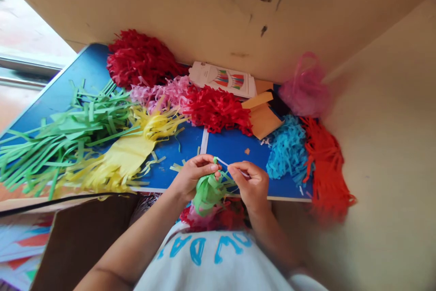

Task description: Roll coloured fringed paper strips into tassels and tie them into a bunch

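My left hand (195, 175) is closed around the twisted top of a light green tissue paper tassel (208, 193), whose strips hang down below the fingers. A thin white string (223, 162) runs from the tassel's small green loop to my right hand (252, 184). Its thumb and fingertips pinch that string, with an end showing past the fingers. Red and pink tissue strips (218, 217) lie in my lap under the tassel.
The blue table (177, 164) bears fringed tissue paper in green (85, 120), yellow (132, 150), crimson (139, 59), red (220, 109), blue (288, 148) and orange-red (327, 168). White printed packs (221, 77), an orange envelope (264, 116) and a pink bag (304, 86) lie by the wall. A cardboard box (85, 241) stands lower left.
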`<action>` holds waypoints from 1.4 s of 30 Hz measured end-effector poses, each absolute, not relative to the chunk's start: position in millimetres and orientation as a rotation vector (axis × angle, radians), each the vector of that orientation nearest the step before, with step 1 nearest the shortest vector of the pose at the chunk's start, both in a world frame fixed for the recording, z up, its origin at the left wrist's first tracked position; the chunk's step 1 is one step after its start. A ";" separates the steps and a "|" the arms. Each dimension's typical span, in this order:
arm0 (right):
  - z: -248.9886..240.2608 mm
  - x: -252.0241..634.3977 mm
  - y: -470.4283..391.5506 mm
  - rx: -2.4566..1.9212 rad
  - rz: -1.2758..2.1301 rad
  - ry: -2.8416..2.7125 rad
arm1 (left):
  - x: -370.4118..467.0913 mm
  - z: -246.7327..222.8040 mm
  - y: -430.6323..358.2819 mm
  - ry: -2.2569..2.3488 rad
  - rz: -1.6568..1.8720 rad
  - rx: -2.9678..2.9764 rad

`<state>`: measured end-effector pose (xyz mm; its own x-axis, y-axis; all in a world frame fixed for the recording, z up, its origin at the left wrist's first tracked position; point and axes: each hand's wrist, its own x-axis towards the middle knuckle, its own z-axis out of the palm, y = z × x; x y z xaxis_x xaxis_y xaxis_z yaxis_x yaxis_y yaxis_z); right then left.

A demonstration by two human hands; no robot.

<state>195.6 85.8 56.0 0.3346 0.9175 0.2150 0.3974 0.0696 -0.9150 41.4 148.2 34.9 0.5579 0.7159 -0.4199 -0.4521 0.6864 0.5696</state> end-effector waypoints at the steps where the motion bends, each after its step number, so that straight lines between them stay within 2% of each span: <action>1: 56.7 195.7 84.7 -1.519 0.602 -1.245 | 41.1 34.5 148.5 0.674 0.715 0.421; 11: 62.4 199.4 85.2 -1.487 0.716 -1.307 | 42.8 34.9 150.3 0.676 0.683 0.419; 20: 60.6 199.4 84.8 -1.535 0.640 -1.368 | 45.8 37.8 144.3 0.759 0.720 0.569; 24: 60.0 202.2 87.6 -1.561 0.666 -1.545 | 43.4 40.1 137.4 0.871 0.801 0.886; 28: 58.1 204.3 90.3 -1.657 0.753 -1.639 | 37.9 43.6 129.4 1.028 0.813 1.470; 32: 58.1 201.0 89.1 -1.557 0.644 -1.666 | 35.5 40.9 123.7 1.050 0.797 1.922; 35: 58.5 200.6 85.4 -1.465 0.567 -1.614 | 37.3 36.4 117.8 1.001 0.788 2.037; 39: 57.6 211.3 77.0 -1.334 0.739 -1.377 | 41.6 37.7 107.7 0.977 0.761 2.019; 42: 62.3 229.3 64.5 -1.271 0.650 -1.105 | 37.2 46.3 104.0 1.037 0.622 2.135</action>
